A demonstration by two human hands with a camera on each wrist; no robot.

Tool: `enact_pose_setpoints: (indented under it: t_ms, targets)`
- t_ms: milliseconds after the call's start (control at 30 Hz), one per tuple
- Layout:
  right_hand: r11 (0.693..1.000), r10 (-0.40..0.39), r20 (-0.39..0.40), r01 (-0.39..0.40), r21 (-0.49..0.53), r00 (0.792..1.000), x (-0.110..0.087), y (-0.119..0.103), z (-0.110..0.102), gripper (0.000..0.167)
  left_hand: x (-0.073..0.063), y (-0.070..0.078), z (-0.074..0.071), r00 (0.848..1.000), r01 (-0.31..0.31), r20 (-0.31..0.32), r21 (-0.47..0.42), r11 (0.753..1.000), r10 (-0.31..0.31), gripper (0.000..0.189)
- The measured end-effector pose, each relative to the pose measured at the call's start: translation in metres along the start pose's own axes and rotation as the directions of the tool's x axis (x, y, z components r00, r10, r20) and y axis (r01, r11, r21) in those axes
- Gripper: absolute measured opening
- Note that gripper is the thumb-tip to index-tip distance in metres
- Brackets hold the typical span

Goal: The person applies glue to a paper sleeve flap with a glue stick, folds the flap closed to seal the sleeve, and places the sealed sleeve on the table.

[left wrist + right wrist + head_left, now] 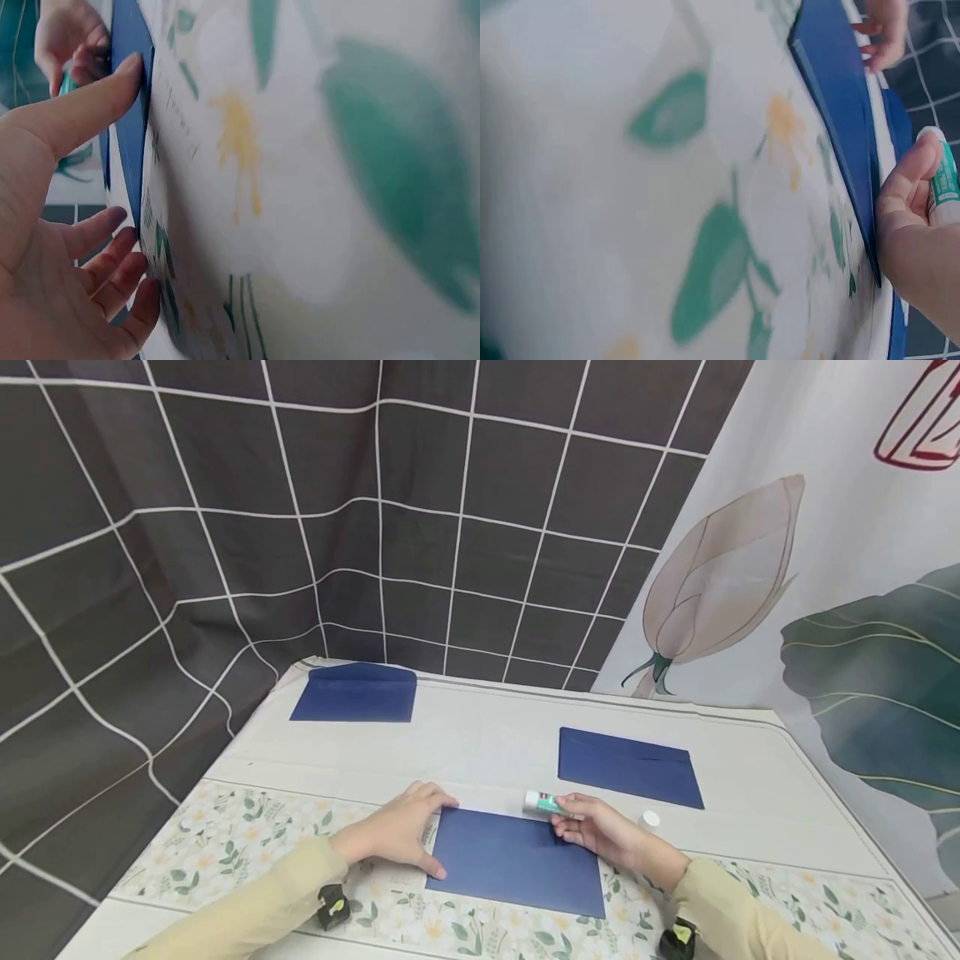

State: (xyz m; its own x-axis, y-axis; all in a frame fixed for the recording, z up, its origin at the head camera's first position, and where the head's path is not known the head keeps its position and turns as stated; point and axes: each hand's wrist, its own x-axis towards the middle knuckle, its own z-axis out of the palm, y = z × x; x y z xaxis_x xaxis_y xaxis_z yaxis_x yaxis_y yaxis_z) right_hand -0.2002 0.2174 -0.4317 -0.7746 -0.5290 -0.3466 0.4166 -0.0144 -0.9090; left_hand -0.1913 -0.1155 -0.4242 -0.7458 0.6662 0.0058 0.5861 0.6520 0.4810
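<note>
A dark blue envelope [517, 868] lies flat in front of me on the flowered part of the tablecloth. My left hand [401, 828] rests at its left end, thumb on the side edge and fingers spread near the upper corner. In the left wrist view, the thumb touches the envelope [133, 150] and the other fingers are loosely bent. Over the envelope's upper right part, my right hand [603, 833] holds a white and green glue stick [543, 802] between thumb and fingers, its white end pointing left. The right wrist view shows the glue stick [946, 176] partly hidden by the thumb.
A small white cap [649, 820] sits on the table just right of my right hand. One more blue envelope [630, 767] lies at the back right. At the back left is another blue envelope [356, 696] with its flap up. A dark checked cloth [420, 552] hangs behind the table.
</note>
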Motion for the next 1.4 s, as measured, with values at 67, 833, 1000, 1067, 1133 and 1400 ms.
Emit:
enact_pose_setpoints:
  t_ms: [67, 833, 1000, 1067, 1133, 1400]
  targets:
    - [0.999, 0.002, 0.007, -0.002, 0.048, 1.000, -0.001, 0.000, -0.001, 0.011, 0.004, -0.004, 0.000, 1.000, 0.011, 0.013, -0.028, 1.000, -0.011, 0.088]
    - [0.994, -0.097, 0.017, 0.096, 0.042, 0.995, -0.010, -0.012, -0.006, 0.015, 0.025, -0.017, -0.017, 0.979, 0.160, 0.185, -0.437, 0.885, -0.085, 0.063]
    - [0.986, -0.162, 0.028, 0.163, -0.045, 0.986, -0.016, -0.018, -0.004, 0.020, 0.028, -0.017, -0.018, 0.979, 0.198, 0.159, -0.635, 0.747, -0.125, 0.060]
    - [0.980, -0.183, 0.020, 0.184, -0.072, 0.983, -0.020, -0.021, -0.003, 0.021, 0.030, -0.018, -0.018, 0.981, 0.193, 0.121, -0.671, 0.716, -0.151, 0.059]
    - [0.978, -0.188, 0.006, 0.188, -0.092, 0.982, -0.023, -0.022, -0.003, 0.018, 0.033, -0.018, -0.019, 0.979, 0.192, 0.087, -0.695, 0.693, -0.184, 0.059]
    - [0.971, -0.200, 0.071, 0.207, -0.118, 0.977, -0.038, -0.017, -0.003, 0.012, 0.048, -0.024, -0.027, 0.969, 0.142, -0.031, -0.741, 0.656, -0.244, 0.058]
